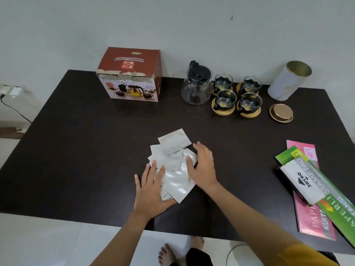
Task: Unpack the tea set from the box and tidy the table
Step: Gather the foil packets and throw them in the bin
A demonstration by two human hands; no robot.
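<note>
A dark brown table (76, 150) stands against a pale wall (192, 25), over a light tiled floor. The red tea set box (129, 74), closed and with torn tape along its top edge, sits near the table's far edge, left of centre. To its right, along the same edge, stand a glass teapot (196, 84) with a black lid and four glass cups (238, 94) on round wooden coasters. Toward the far right corner an open white canister (288, 80) stands, nothing visible inside; its gold lid (281, 112) lies just in front. Silver foil sachets (172, 162) lie heaped at the table's middle. The left hand (151, 191) presses flat on the heap; the right hand (201, 166), fingers loosely spread, touches its right side. Receipt books and a stamp pad box (299, 182) overlap at the right edge.
</note>
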